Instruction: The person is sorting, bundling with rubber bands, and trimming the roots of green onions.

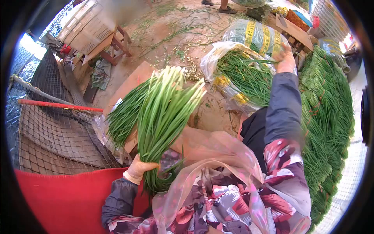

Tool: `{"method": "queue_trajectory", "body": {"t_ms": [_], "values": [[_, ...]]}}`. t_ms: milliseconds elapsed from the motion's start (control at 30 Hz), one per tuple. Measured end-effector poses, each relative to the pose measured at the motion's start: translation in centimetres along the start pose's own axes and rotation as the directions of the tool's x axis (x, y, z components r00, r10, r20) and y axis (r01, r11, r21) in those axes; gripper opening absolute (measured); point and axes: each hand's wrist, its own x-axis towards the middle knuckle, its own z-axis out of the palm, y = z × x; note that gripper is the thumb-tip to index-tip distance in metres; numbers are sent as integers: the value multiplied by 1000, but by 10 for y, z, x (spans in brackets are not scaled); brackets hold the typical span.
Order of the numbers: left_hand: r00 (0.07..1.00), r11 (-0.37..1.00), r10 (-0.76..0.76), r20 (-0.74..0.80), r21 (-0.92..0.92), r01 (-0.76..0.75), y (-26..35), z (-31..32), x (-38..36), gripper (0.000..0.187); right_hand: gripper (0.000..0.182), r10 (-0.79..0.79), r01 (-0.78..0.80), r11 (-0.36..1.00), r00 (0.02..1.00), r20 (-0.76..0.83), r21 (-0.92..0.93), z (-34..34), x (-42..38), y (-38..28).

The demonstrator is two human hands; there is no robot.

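A gloved left hand of mine (pixel 139 168) is wrapped round the leafy lower end of a large bunch of green stalks (pixel 163 113), whose pale ends point up. Beneath and to the left of it, more green stalks (pixel 126 113) lie on a brown board (pixel 128 84). My right hand (pixel 285 60) is stretched out to the upper right, over the edge of an open clear bag (pixel 212 58) full of loose green stalks (pixel 245 74). Its fingers are closed on a few thin green stalks.
A long pile of green bundles (pixel 327 124) runs down the right side. Left are black netting (pixel 58 136), a red pole (pixel 58 104) and a red cloth (pixel 70 199). A crate (pixel 87 27) rests on a wooden bench (pixel 102 47). Another person's foot (pixel 227 9) shows at the top.
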Motion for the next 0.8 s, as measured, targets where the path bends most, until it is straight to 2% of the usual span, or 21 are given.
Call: {"method": "queue_trajectory", "body": {"t_ms": [33,67,100,133,167,233,267,300,333,367,400,433,467,500,567,600,633,700,733,767,800], "values": [[1000,1000,4,-9,-2,-4,0,3,3,37,28,126,-10,849,975,184,-528,-2,-1,11],[1000,1000,21,-14,7,-21,-2,4,7,36,36,316,101,446,912,262,-889,8,-23,21],[999,999,40,-23,14,-40,-5,5,10,35,45,513,294,-68,830,219,-953,23,-52,34],[997,998,61,-56,-13,-62,-7,7,13,27,56,544,359,-222,817,191,-907,65,-133,52],[996,998,62,-57,-11,-63,-7,9,14,27,63,539,328,-209,825,171,-921,70,-135,52],[979,986,168,-117,23,-167,-10,21,17,33,46,420,269,435,783,458,-859,101,-169,64],[983,987,155,-97,53,-151,-11,13,16,39,40,391,229,516,794,466,-825,98,-167,72],[984,988,148,-102,51,-143,-18,10,17,39,40,399,223,516,792,462,-827,106,-168,75],[978,974,186,-93,146,-172,-26,9,19,41,37,269,630,305,662,699,-714,117,-169,80],[968,946,239,-79,245,-214,-28,8,20,42,34,204,902,24,417,886,-431,130,-170,85],[969,946,237,-76,247,-212,-28,9,20,42,30,526,769,132,480,702,-626,136,-172,91],[946,910,311,-97,319,-266,-31,12,19,42,27,799,578,148,408,441,-802,136,-172,96],[914,860,389,-111,399,-318,-30,12,16,41,42,786,570,209,385,483,-795,124,-168,109],[915,864,386,-117,393,-314,-25,13,12,41,38,615,670,467,222,756,-577,102,-162,139],[913,674,398,-88,703,-226,-7,10,-1,49,36,387,826,511,23,922,-235,68,-162,161],[914,640,395,-92,742,-202,-7,3,-4,53,34,515,496,713,111,850,-496,93,-186,117],[900,624,429,-74,745,-236,-7,1,-6,54,34,570,380,716,168,805,-586,80,-192,122],[866,501,497,-57,833,-233,-2,1,-7,55,35,740,-340,672,284,609,-658,71,-215,127],[866,507,496,-64,831,-229,-1,3,-8,55,31,605,584,478,323,728,-656,55,-211,132],[859,412,510,-41,889,-202,1,4,-10,56,24,633,285,662,281,721,-693,59,-207,139],[853,313,522,-16,934,-174,2,5,-9,58,19,603,238,683,350,717,-690,56,-216,139]]}}
